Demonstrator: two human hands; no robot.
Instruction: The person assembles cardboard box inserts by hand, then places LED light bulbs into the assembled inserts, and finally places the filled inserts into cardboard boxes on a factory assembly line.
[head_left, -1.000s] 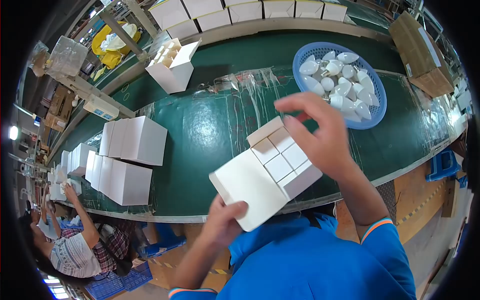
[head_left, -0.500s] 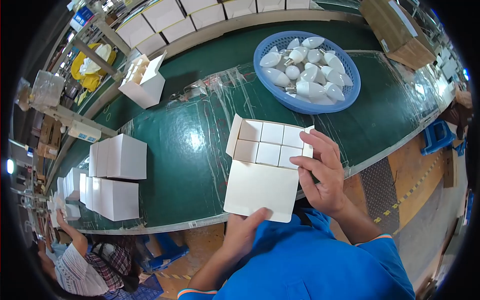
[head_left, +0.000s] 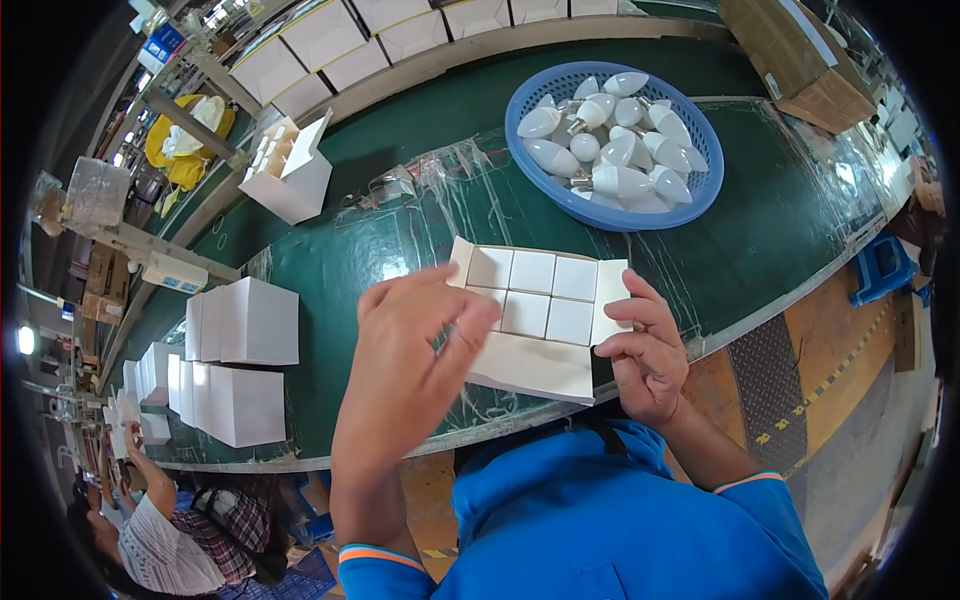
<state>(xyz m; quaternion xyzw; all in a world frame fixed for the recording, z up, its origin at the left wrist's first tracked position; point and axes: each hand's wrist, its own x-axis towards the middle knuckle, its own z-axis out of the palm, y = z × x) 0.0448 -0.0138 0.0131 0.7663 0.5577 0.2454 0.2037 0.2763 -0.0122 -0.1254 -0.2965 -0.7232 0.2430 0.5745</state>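
Note:
A white carton [head_left: 530, 362] with its lid flap folded out toward me lies at the table's front edge. Inside it, several small white boxes [head_left: 533, 271] sit in two rows. My right hand [head_left: 648, 350] pinches the carton's right side flap between thumb and fingers. Over the carton's left end is my left hand [head_left: 405, 345], its index finger stretched to the left side flap [head_left: 461, 258] and its thumb apart from it, overlapping the nearer row. The left hand holds nothing.
A blue basket [head_left: 518, 185] of white candle-shaped bulbs [head_left: 615, 181] stands behind the carton. Closed white cartons [head_left: 250, 405] line the left side, with an open carton [head_left: 295, 190] farther back. A brown cardboard box [head_left: 795, 65] is back right; another person [head_left: 165, 540] works at far left.
My left hand has left the front lid flap and come up to the carton's left end. The right side flap now stands outward in my right hand, and the lid flap has tilted.

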